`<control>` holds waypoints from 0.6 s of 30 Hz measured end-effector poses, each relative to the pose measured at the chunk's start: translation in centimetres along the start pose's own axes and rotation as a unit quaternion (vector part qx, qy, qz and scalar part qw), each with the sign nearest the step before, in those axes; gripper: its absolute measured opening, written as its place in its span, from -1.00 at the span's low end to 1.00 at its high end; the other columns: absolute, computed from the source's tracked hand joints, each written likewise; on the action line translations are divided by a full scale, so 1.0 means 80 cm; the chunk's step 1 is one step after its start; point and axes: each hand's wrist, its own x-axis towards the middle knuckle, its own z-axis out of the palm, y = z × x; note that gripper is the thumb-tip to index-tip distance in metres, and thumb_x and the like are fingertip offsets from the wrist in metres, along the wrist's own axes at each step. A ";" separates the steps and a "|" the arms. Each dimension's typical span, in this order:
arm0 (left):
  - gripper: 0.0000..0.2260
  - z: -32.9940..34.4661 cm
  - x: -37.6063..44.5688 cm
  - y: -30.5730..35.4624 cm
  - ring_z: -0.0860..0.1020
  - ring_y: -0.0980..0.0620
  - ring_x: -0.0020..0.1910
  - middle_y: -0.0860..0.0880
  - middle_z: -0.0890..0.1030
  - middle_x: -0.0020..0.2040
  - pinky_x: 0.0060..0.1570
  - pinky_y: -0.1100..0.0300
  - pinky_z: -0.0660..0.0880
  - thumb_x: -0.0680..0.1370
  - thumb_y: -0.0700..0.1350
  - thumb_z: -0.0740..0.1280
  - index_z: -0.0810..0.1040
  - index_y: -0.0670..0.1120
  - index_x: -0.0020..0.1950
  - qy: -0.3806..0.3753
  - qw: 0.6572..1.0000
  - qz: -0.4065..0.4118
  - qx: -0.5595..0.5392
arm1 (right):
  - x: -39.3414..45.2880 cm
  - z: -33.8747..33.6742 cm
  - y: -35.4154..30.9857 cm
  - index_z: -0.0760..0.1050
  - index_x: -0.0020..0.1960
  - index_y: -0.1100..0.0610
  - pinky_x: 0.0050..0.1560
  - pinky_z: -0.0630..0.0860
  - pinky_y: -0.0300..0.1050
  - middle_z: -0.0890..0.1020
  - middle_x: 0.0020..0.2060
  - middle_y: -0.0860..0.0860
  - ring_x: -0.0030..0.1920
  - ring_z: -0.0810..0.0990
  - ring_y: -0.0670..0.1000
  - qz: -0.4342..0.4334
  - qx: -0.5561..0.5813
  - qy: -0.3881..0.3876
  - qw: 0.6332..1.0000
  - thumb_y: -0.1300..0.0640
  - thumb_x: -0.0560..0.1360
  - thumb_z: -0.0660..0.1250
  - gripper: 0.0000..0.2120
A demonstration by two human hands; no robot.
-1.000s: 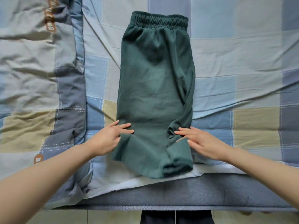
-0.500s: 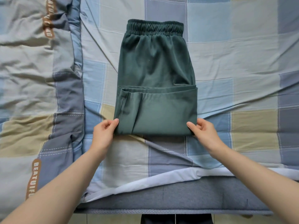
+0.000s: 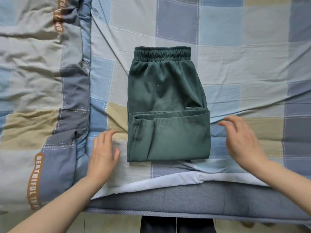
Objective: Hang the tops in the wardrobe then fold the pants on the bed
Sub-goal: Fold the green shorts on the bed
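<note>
Head view looks straight down on the green pants (image 3: 166, 105), which lie flat on the checked sheet (image 3: 235, 68) of the bed, waistband at the far end and the leg ends doubled up over the lower half. Neither hand touches them: my left hand (image 3: 103, 153) hovers just beside their left edge with fingers loosely spread, holding nothing, and my right hand (image 3: 240, 140) hangs just off their right edge, fingers relaxed and empty too. No tops or wardrobe show, so I cannot tell how the hanging went; I judge the pants about halfway folded, with at least one more fold up toward the waistband left. A rumpled quilt (image 3: 38, 98) lies well to the left, clear of the work. Bare sheet opens to the right and beyond the waistband, while the mattress edge (image 3: 168, 199) runs close below the fold, so I would work away from it.
</note>
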 end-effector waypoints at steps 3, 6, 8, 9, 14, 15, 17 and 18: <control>-0.34 -0.018 0.025 -0.008 0.38 -0.25 0.41 -0.12 0.39 0.47 0.36 -0.17 0.30 0.44 -0.42 0.07 0.29 0.02 0.49 -0.012 0.896 0.356 0.263 | 0.010 0.000 0.002 0.32 0.46 0.16 0.38 0.27 0.25 0.36 0.43 0.21 0.43 0.31 0.27 -0.305 -0.170 -0.044 0.936 0.36 0.49 -0.07 -0.42; -0.20 -0.014 0.059 0.001 0.13 -0.25 0.54 -0.04 0.10 0.60 0.47 -0.23 0.11 0.42 -0.44 0.04 0.09 0.13 0.59 -0.068 0.760 0.509 0.399 | 0.035 0.013 0.003 0.10 0.54 -0.07 0.41 0.26 0.23 0.25 0.50 0.08 0.47 0.25 0.20 -0.439 -0.281 -0.095 0.848 0.34 0.48 0.02 -0.33; -0.20 -0.003 0.085 0.010 0.10 -0.23 0.54 -0.02 0.05 0.61 0.49 -0.21 0.11 0.46 -0.39 0.17 0.02 0.15 0.59 -0.079 0.710 0.539 0.446 | 0.061 0.022 0.001 0.07 0.52 -0.15 0.38 0.33 0.18 0.29 0.48 0.04 0.44 0.31 0.18 -0.452 -0.317 -0.093 0.829 0.32 0.50 -0.01 -0.33; -0.27 0.000 0.099 0.013 0.12 -0.22 0.54 -0.01 0.07 0.60 0.48 -0.19 0.13 0.52 -0.30 0.19 0.01 0.15 0.59 -0.085 0.699 0.543 0.457 | 0.076 0.026 0.001 0.10 0.52 -0.17 0.37 0.35 0.16 0.30 0.48 0.03 0.44 0.32 0.17 -0.454 -0.319 -0.099 0.826 0.30 0.51 -0.02 -0.34; -0.40 -0.006 0.155 0.008 0.02 -0.15 0.57 0.05 -0.07 0.61 0.51 -0.17 0.01 0.56 -0.16 -0.11 -0.16 0.10 0.60 -0.118 0.716 0.509 0.462 | 0.122 0.022 0.013 0.26 0.50 0.04 0.41 0.30 0.13 0.31 0.47 0.01 0.45 0.32 0.11 -0.422 -0.233 -0.144 0.864 0.23 0.53 -0.05 -0.45; -0.39 -0.006 0.155 0.005 0.01 -0.14 0.57 0.05 -0.08 0.61 0.51 -0.15 -0.01 0.55 -0.18 -0.14 -0.18 0.10 0.59 -0.117 0.726 0.500 0.457 | 0.125 0.019 0.015 0.25 0.50 0.06 0.43 0.27 0.12 0.29 0.48 0.00 0.46 0.31 0.10 -0.410 -0.219 -0.149 0.873 0.22 0.54 -0.06 -0.46; -0.37 -0.007 0.147 0.005 0.01 -0.14 0.57 0.03 -0.07 0.60 0.52 -0.14 0.01 0.53 -0.17 -0.10 -0.17 0.09 0.60 -0.120 0.747 0.476 0.447 | 0.125 0.015 0.016 0.22 0.52 0.06 0.46 0.18 0.10 0.26 0.50 0.00 0.47 0.27 0.09 -0.396 -0.190 -0.152 0.886 0.21 0.54 -0.08 -0.45; -0.36 -0.008 0.141 0.006 0.03 -0.15 0.57 0.02 -0.03 0.60 0.52 -0.15 0.03 0.52 -0.16 -0.04 -0.13 0.08 0.60 -0.124 0.758 0.463 0.441 | 0.123 0.014 0.015 0.20 0.52 0.05 0.46 0.13 0.08 0.25 0.50 -0.01 0.48 0.24 0.09 -0.392 -0.172 -0.157 0.890 0.21 0.53 -0.07 -0.44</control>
